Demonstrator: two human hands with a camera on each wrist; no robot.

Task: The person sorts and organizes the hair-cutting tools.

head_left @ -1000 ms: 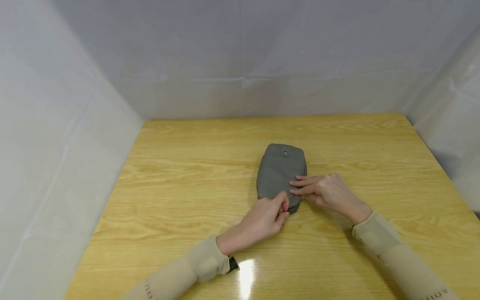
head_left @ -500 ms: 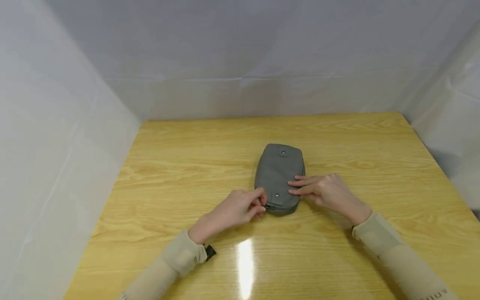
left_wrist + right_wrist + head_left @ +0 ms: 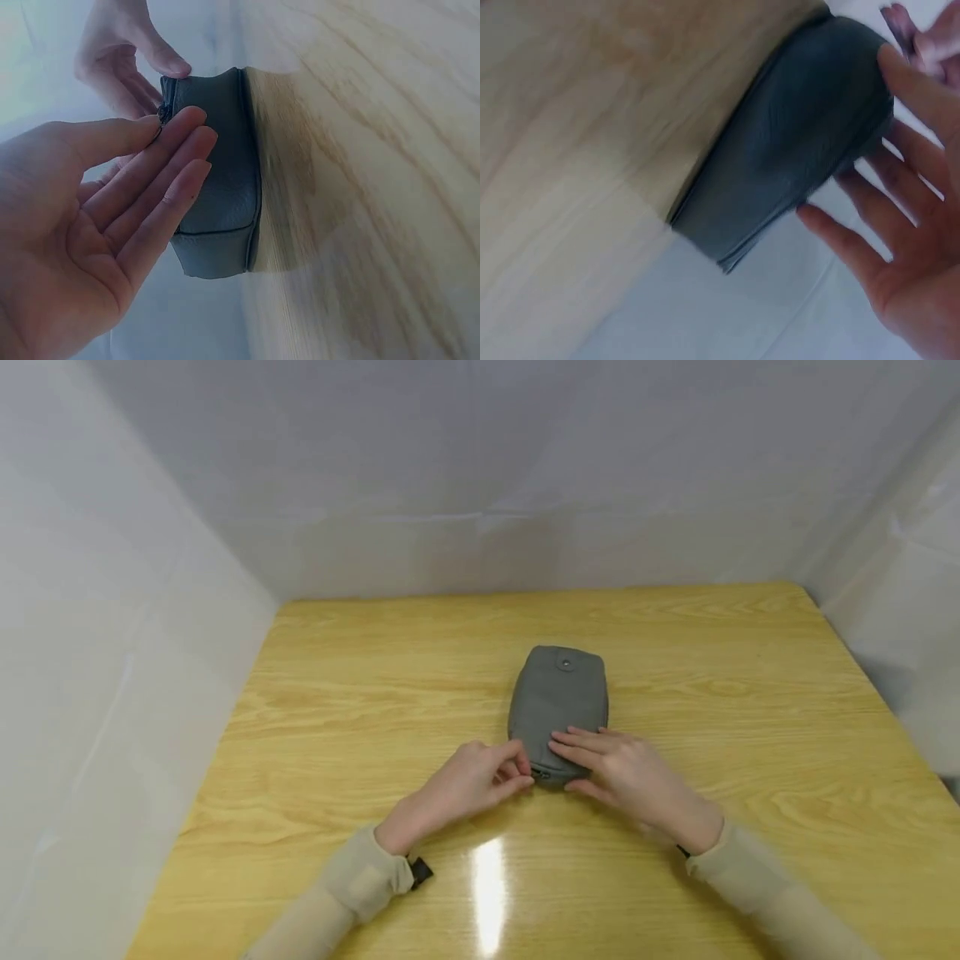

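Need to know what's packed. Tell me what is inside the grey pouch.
Nothing inside shows: the grey pouch lies closed on the wooden table. The right hand rests on it, the left hand at its zipper end.

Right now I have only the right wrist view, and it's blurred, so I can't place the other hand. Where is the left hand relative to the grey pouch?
Observer: The left hand is at the near left corner of the grey pouch, fingertips at the zipper pull. I cannot tell whether they pinch it.
Operator: Is the right hand on top?
Observer: Yes. The right hand lays straight fingers on the near part of the top, with the thumb at the near end.
Operator: Any fastener on top?
Observer: One snap button near the far end, uncovered.
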